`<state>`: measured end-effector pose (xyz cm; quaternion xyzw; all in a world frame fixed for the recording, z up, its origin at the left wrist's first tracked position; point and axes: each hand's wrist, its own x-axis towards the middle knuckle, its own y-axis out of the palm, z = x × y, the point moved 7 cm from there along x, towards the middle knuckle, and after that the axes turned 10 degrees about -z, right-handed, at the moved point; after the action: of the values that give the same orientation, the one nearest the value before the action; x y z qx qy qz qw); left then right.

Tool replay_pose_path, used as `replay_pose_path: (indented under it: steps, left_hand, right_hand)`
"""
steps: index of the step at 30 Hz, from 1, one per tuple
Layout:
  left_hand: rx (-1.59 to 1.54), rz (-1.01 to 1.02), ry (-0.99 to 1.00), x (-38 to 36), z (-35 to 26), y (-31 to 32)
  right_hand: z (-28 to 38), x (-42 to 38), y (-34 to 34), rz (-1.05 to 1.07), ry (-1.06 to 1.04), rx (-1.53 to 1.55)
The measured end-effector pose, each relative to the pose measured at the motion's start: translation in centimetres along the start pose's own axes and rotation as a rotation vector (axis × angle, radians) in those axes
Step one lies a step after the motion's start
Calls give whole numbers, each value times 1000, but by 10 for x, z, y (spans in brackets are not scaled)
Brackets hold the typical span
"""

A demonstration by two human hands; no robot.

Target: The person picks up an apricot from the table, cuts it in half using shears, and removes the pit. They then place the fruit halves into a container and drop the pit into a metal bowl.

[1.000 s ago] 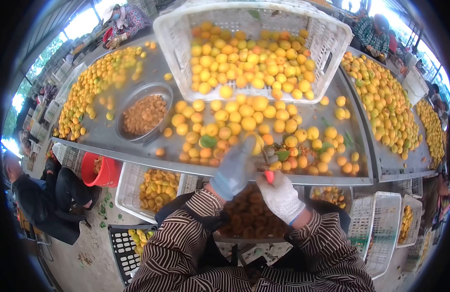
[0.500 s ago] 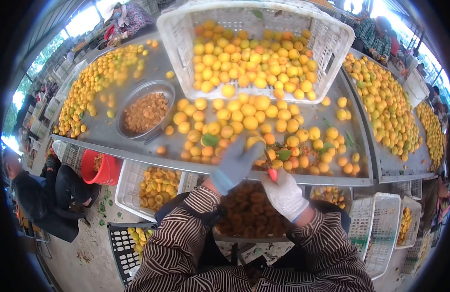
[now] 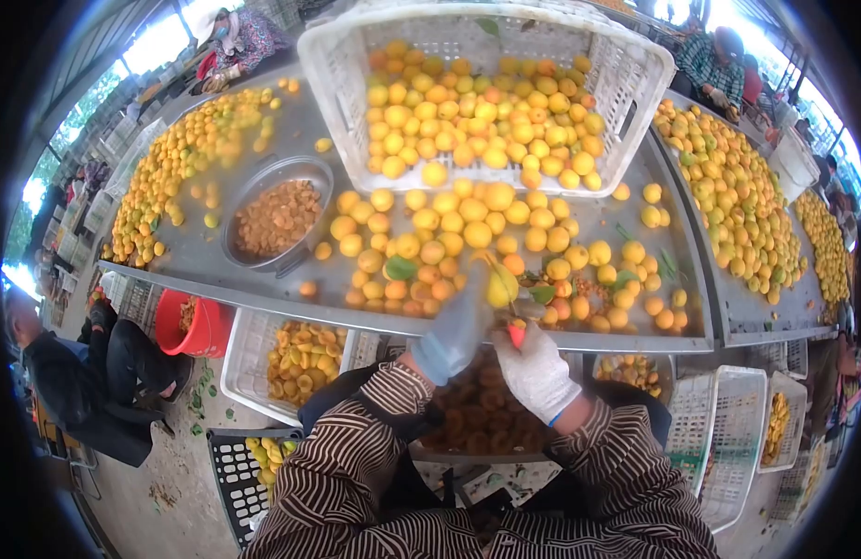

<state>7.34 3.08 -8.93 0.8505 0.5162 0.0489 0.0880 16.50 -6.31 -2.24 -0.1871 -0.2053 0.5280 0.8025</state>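
Note:
My left hand [image 3: 456, 326], in a grey-blue glove, is closed around a yellow apricot [image 3: 501, 287] above the table's front edge. In a white glove, my right hand [image 3: 540, 373] grips a small knife by its red handle [image 3: 516, 334]. The knife's thin blade points up to the apricot and is partly lost in blur. Just beyond my hands, loose apricots [image 3: 477, 233] lie spread over the metal table [image 3: 263, 284]. Below my wrists sits a container of halved apricots [image 3: 481, 410], dark in the shade.
A tipped white crate [image 3: 635, 102] spills apricots onto the table. Left of it stands a metal basin [image 3: 330, 200] of brown pits. Crates of halved fruit [image 3: 305, 363] and a red bucket [image 3: 202, 326] stand below. Other people [image 3: 719, 70] sit around the tables.
My left hand has moved slightly down, and the apricot in it shows more clearly, turned up toward the blade. My right hand has shifted slightly, still holding the knife.

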Motion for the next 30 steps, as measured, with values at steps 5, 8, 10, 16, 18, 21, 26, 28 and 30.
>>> replay_pose_path:
  steps: [5, 8, 10, 16, 18, 21, 26, 28, 30]
  left_hand:
    - [110, -181, -65, -13, -82, -2]
    - [-130, -104, -128, -15, -82, -9]
    - [-107, 162, -62, -22, -88, 10]
    - [-180, 279, -88, -25, -77, 31]
    - [-28, 321, -391, -25, -58, 24]
    - [292, 162, -402, -36, -92, 25]
    - [543, -103, 268, -34, -62, 17]
    - [756, -148, 710, -43, -65, 25]
    - [1106, -307, 967, -52, -69, 35]
  right_hand:
    - [6, -2, -11, 140, 106, 79]
    - [3, 9, -17, 49, 221, 527]
    - [7, 13, -23, 83, 269, 618]
    - [12, 18, -13, 251, 76, 755]
    - [20, 16, -16, 235, 51, 723]
    - [15, 18, -11, 201, -19, 636]
    - [9, 13, -3, 157, 16, 591]
    - [8, 11, -10, -24, -58, 531]
    - [4, 6, -3, 39, 107, 818]
